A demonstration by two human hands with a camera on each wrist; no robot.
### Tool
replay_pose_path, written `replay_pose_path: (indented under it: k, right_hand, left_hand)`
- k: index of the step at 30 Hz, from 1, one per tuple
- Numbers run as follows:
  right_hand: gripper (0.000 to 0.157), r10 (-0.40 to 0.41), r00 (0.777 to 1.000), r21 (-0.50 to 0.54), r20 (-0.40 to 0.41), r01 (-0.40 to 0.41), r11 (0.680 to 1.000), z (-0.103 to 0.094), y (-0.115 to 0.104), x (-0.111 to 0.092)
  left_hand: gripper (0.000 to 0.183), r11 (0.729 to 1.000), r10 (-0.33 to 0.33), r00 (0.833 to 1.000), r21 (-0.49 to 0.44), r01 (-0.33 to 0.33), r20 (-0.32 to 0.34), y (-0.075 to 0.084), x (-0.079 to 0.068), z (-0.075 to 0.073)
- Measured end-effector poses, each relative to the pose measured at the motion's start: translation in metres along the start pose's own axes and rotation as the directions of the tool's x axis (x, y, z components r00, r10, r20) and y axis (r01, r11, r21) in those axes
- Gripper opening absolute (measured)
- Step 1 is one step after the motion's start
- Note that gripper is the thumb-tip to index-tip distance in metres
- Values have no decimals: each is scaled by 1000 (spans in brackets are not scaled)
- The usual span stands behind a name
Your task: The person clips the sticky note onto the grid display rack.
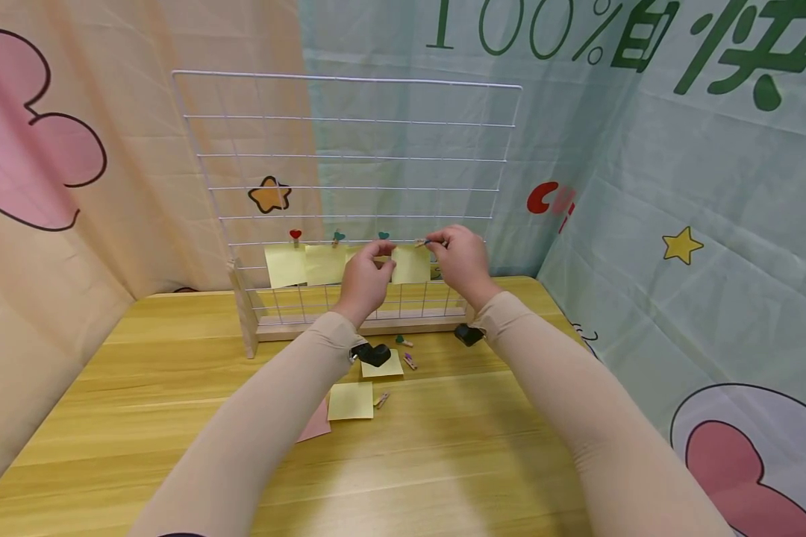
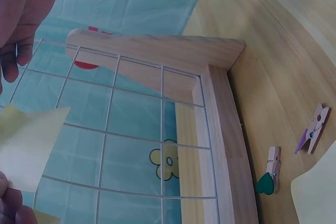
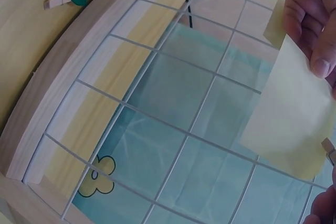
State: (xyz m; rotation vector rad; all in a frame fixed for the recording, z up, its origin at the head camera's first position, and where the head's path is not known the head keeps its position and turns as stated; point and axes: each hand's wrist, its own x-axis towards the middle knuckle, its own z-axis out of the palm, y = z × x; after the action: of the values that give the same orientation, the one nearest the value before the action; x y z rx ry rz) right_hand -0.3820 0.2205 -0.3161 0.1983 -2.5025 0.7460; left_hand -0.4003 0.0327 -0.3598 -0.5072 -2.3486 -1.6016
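My left hand (image 1: 368, 280) pinches the left edge of a yellow sticky note (image 1: 411, 265), which lies against the front of a white wire grid (image 1: 349, 158). At the note's upper right, my right hand (image 1: 463, 261) pinches a small wooden clothespin (image 1: 422, 242). In the right wrist view the clothespin (image 3: 329, 150) is at the note's edge; whether it bites the wire is hidden. To the left, yellow notes (image 1: 285, 266) hang in a row under a red heart clothespin (image 1: 295, 235) and teal heart clothespins (image 1: 338, 237). My left hand partly covers the third note.
The grid stands in a wooden base (image 1: 356, 328) on the wooden table (image 1: 483, 447). In front lie yellow notes (image 1: 351, 401), a pink note (image 1: 317, 422) and loose clothespins, one with a green heart (image 2: 266, 182), one purple (image 2: 312, 129). Printed curtains (image 1: 645, 186) hang behind and beside.
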Motion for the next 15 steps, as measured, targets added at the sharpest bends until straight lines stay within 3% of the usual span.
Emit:
replay_pose_path:
  k: [15]
  right_hand:
    - [23,7,999,-54,49,-5,999,1,-6,10]
  left_hand:
    - [28,1000,1,1000,-1,-1,-13,-4,3,2]
